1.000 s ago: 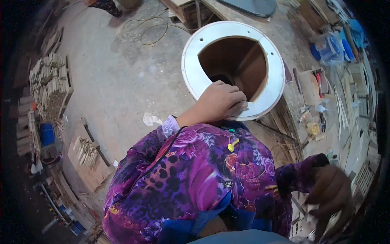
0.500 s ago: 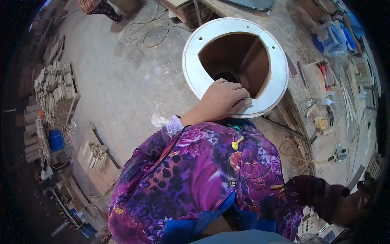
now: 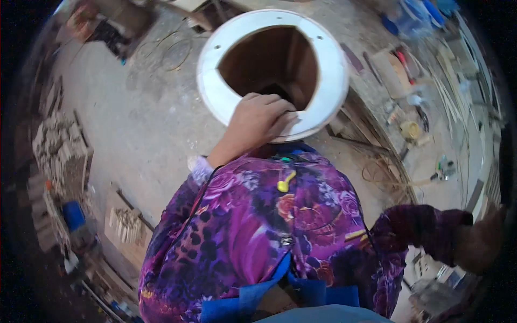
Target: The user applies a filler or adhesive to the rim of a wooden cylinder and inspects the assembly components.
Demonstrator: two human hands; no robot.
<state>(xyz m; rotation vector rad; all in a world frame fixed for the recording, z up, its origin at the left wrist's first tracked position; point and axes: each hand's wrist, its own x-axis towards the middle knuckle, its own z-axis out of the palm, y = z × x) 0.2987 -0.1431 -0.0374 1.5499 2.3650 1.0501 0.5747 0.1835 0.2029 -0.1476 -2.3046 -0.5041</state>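
A hollow round piece with a flat white ring-shaped top (image 3: 329, 70) stands in front of my body. Small holes are set in the ring, and its inside is brown and deep. My left hand (image 3: 261, 118) grips the near inner edge of the ring, its fingers curled over into the opening. Far to the right, my right hand (image 3: 480, 242) is stretched out away from the piece near the dark rim of the picture. It is dim and blurred, so its fingers and anything in them cannot be made out.
At right a worktop holds a tan board (image 3: 389, 72), a red-handled tool (image 3: 404, 65), a yellow roll (image 3: 410, 130) and thin strips. Stacked wood pieces (image 3: 60, 148), a blue bin (image 3: 74, 215) and more sticks (image 3: 128, 225) are at left. Another person (image 3: 102, 32) is at the upper left.
The view has shifted, so the white-ringed piece and my left hand appear farther left and slightly higher. The left hand keeps its grip. My right hand appears higher in the picture.
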